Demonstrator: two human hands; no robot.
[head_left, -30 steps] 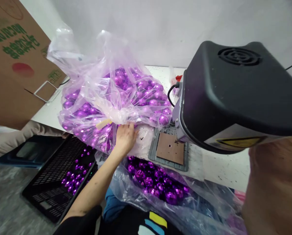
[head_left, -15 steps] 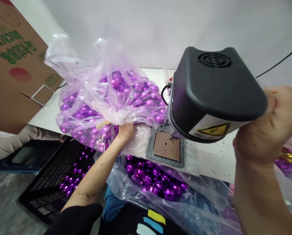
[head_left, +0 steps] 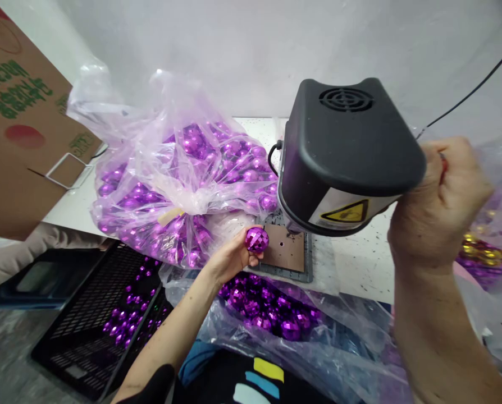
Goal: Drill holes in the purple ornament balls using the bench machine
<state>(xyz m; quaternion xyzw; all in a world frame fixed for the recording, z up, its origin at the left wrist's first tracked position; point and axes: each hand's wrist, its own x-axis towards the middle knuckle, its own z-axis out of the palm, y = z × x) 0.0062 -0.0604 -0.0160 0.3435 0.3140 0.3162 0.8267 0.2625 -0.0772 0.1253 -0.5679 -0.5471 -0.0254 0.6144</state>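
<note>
Purple faceted bauble (head_left: 256, 240), round and shiny, sits in the left hand (head_left: 233, 255), whose fingers and thumb close around it at the left edge of a brown square plate (head_left: 291, 257); whether it touches the plate is unclear. This plate lies on a gray base (head_left: 308, 270) on a white table (head_left: 360, 272), partly beneath a machine's black housing (head_left: 352, 140) bearing a yellow warning label (head_left: 346, 211). The right hand (head_left: 447, 205) is curled at the housing's right side; what its fingers grip, if anything, is hidden. Left of the machine, a knotted clear plastic bag (head_left: 183, 179) bulges with purple baubles. Below the table's front edge, an open plastic bag (head_left: 221, 322) holds more faceted ones. At lower left, a black crate (head_left: 61, 342) contains small purple baubles, and a cardboard box (head_left: 27, 168) stands at upper left.
</note>
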